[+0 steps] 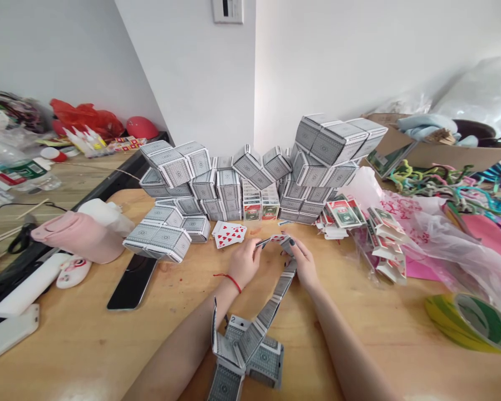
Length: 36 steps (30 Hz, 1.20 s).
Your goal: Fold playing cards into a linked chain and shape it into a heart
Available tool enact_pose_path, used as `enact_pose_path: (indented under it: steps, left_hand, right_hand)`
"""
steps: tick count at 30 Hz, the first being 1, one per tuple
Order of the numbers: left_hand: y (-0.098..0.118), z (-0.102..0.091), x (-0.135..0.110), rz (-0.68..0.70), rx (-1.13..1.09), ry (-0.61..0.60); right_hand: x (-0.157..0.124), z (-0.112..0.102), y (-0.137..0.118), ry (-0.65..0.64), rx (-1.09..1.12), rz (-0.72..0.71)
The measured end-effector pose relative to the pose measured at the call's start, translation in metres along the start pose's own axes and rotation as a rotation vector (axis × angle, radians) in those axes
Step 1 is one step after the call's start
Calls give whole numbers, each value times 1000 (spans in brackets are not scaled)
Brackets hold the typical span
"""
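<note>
My left hand (245,260) and my right hand (301,259) meet over the wooden table (87,340), fingers pinched on a folded playing card (274,240) at the far end of a chain of linked cards (250,334). The chain runs from my hands back toward me and ends in a bundle of grey-backed card pieces near the front edge. A small fan of red-suited cards (229,234) lies just left of my left hand. Behind it rises a wall of stacked card cubes (254,178).
A black phone (132,281) lies at the left beside a pink pouch (77,236) and white items. Loose card packs (342,214), a plastic bag (438,239), coloured pipe cleaners (442,184), a cardboard box (442,150) and a tape roll (480,323) crowd the right.
</note>
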<state>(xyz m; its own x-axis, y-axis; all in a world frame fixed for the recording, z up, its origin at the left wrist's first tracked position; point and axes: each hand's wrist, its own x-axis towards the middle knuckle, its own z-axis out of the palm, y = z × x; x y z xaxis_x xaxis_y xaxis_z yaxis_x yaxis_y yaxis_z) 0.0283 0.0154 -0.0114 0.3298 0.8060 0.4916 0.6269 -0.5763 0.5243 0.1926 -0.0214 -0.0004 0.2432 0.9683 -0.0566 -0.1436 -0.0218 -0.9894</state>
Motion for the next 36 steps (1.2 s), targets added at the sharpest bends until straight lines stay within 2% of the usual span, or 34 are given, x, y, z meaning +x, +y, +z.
enact_pose_path:
  steps: [16, 36]
  left_hand:
    - [0, 0, 1, -65, 22, 50]
    - [-4, -2, 3, -133, -35, 40]
  right_hand:
    - [0, 0, 1, -11, 8, 29]
    - [0, -1, 2, -41, 29, 29]
